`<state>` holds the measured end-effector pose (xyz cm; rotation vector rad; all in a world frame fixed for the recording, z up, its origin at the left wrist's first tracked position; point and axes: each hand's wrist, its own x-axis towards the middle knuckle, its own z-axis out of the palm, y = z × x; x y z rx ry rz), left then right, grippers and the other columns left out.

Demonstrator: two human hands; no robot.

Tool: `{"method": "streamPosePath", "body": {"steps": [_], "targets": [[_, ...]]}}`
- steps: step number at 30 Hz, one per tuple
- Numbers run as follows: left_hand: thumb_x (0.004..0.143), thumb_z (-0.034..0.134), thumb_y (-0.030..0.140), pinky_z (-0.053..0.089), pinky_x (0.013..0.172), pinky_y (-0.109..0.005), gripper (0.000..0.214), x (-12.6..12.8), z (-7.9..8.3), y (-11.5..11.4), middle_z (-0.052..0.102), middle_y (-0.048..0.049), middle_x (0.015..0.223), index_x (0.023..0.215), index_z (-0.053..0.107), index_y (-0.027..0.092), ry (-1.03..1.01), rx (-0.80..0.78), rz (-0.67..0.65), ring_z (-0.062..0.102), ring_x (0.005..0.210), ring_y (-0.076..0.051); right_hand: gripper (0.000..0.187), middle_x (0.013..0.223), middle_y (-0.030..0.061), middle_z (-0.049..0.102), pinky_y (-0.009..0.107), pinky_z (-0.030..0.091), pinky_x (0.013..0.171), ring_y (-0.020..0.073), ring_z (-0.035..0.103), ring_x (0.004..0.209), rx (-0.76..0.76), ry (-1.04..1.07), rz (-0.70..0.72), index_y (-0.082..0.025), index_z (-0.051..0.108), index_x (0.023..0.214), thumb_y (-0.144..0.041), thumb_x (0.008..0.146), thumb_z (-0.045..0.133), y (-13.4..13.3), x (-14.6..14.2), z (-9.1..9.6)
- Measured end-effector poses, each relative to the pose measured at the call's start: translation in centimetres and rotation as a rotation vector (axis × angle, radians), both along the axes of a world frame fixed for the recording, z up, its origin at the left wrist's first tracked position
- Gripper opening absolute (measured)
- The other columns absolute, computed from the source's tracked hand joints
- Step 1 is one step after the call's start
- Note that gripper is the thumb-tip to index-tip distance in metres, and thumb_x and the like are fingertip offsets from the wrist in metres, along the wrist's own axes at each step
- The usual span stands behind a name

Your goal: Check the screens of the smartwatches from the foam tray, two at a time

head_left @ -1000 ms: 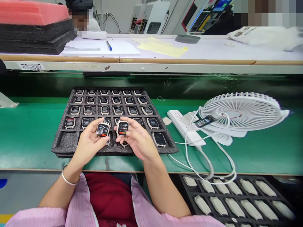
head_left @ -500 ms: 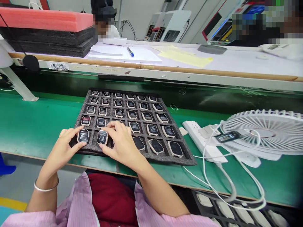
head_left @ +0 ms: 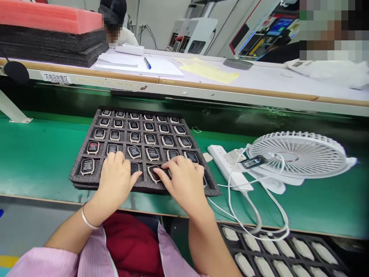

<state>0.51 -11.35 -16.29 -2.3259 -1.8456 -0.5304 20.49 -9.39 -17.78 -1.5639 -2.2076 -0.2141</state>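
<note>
Foam sheets (head_left: 54, 38), pink over black, stood at the far left of the shelf above the green bench (head_left: 43, 142); beyond them I saw a co-worker (head_left: 113, 15) and, farther right, white machinery (head_left: 198, 36). From my remote post I found the task's thing, a tray (head_left: 77, 169) of watches, left of centre on the bench. One watch (head_left: 87, 166) sat uncovered in its near-left corner. Beside it the left hand (head_left: 117, 173) arched over the second compartment, fingers curled from sight, thumb spread toward the third; I couldn't tell if it pinched anything. The right hand (head_left: 184, 177) covered the fifth, its thumb over a tilted watch (head_left: 152, 174) in the fourth; its grip was hidden too. I judged the step to be handling the near row; the next move called for fingertips on the rims. Rightward lay a power strip (head_left: 226, 163), then a fan (head_left: 300, 154).
</note>
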Motion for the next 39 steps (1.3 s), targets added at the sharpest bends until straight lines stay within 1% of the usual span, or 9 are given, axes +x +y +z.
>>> {"method": "streamPosePath", "body": {"steps": [3,6,11,13,18,22,26,29,39], "targets": [[0.088,0.071,0.040,0.049,0.080,-0.046,0.032,1.0,0.0,1.0,0.062,-0.0169,0.094,0.089,0.072,0.008,0.095,-0.056,0.017,0.055,0.093,-0.034,0.021,0.096,0.0125,0.068,0.041,0.039,0.078,0.0305,0.061,0.092,-0.044,-0.078,0.049,-0.017,0.073,0.097,-0.036,0.095,0.067,-0.2,0.3,-0.3],[0.083,0.076,0.038,0.049,0.083,-0.046,0.031,0.7,-0.2,1.1,0.062,-0.0145,0.097,0.094,0.068,0.010,0.029,-0.060,-0.003,0.055,0.095,-0.033,0.016,0.103,0.0132,0.068,0.040,0.042,0.079,0.0304,0.061,0.097,-0.079,0.042,0.127,-0.017,0.070,0.101,-0.030,0.094,0.067,-0.3,-0.4,-0.4],[0.083,0.072,0.019,0.049,0.081,-0.040,0.020,0.3,-0.5,0.5,0.065,-0.0050,0.090,0.098,0.058,0.019,-0.285,-0.177,-0.109,0.061,0.088,-0.026,0.002,0.089,0.0077,0.069,0.035,0.044,0.074,0.0242,0.064,0.082,-0.239,0.319,0.217,-0.019,0.061,0.093,-0.020,0.091,0.060,-0.7,-0.9,-0.3],[0.085,0.068,0.019,0.048,0.078,-0.038,0.019,0.2,-0.2,0.8,0.067,-0.0027,0.088,0.100,0.056,0.021,-0.486,-0.193,-0.127,0.062,0.083,-0.023,0.004,0.087,0.0070,0.069,0.034,0.043,0.072,0.0224,0.063,0.077,-0.317,0.450,0.225,-0.020,0.059,0.094,-0.021,0.093,0.055,-0.5,-0.8,-0.1],[0.080,0.070,0.040,0.044,0.054,-0.026,0.028,0.2,2.3,3.3,0.063,0.0016,0.074,0.092,0.055,0.020,-1.189,-0.358,-0.152,0.059,0.059,-0.014,0.023,0.085,0.0037,0.071,0.027,0.040,0.056,0.0131,0.052,0.058,-0.666,1.308,0.382,-0.022,0.055,0.097,-0.042,0.091,0.063,2.0,-1.2,1.0],[0.072,0.078,0.041,0.040,0.050,-0.022,0.035,0.6,3.1,5.5,0.065,0.0008,0.074,0.091,0.062,0.016,-1.413,-0.386,-0.173,0.054,0.054,-0.009,0.042,0.088,0.0038,0.075,0.026,0.046,0.058,0.0122,0.059,0.062,-0.901,1.798,0.457,-0.020,0.066,0.111,-0.043,0.079,0.080,3.9,-2.3,1.2],[0.069,0.079,0.032,0.051,0.076,-0.027,0.049,0.7,1.8,6.1,0.071,-0.0063,0.104,0.113,0.063,0.015,-1.447,-0.370,-0.156,0.065,0.085,-0.015,0.046,0.095,0.0029,0.075,0.032,0.055,0.079,0.0156,0.071,0.079,-0.931,1.861,0.447,-0.023,0.070,0.119,-0.038,0.078,0.085,3.8,-2.7,0.5],[0.073,0.075,0.028,0.049,0.090,-0.032,0.054,0.8,0.8,5.8,0.068,-0.0081,0.116,0.123,0.061,0.016,-1.328,-0.304,-0.122,0.063,0.101,-0.019,0.047,0.101,0.0022,0.074,0.035,0.056,0.086,0.0162,0.073,0.083,-0.901,1.817,0.466,-0.027,0.070,0.123,-0.034,0.079,0.085,3.2,-2.5,0.0],[0.081,0.062,0.028,0.046,0.071,-0.028,0.044,1.4,0.1,5.1,0.064,-0.0010,0.092,0.124,0.056,0.017,-1.113,-0.246,-0.168,0.056,0.076,-0.014,0.041,0.099,0.0033,0.072,0.032,0.054,0.077,0.0151,0.066,0.076,-0.884,1.765,0.517,-0.024,0.073,0.117,-0.036,0.080,0.083,2.5,-2.2,-0.3]]}}
